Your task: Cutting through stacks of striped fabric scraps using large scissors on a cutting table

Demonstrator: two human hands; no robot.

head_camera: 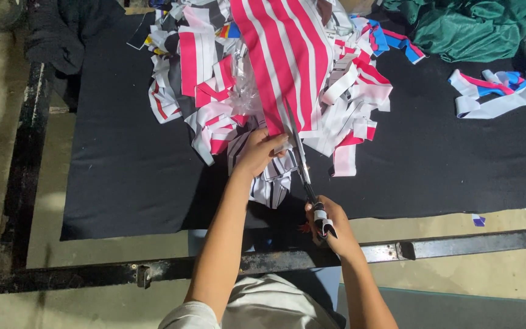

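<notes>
Smooth pink-and-white striped cloth (287, 55) meets metal scissors (302, 164); matt black felt-like cover (129, 158) on the bench; at two o'clock, crumpled green fabric (476, 27).

Both forearms were bare from elbow to wrist. The left hand (257, 152) and the right hand (330, 222) wore no gloves, rings or watch. A pale, off-white short sleeve (190, 315) covered the left shoulder, and the same light shirt (269, 304) showed creased across the chest.
</notes>
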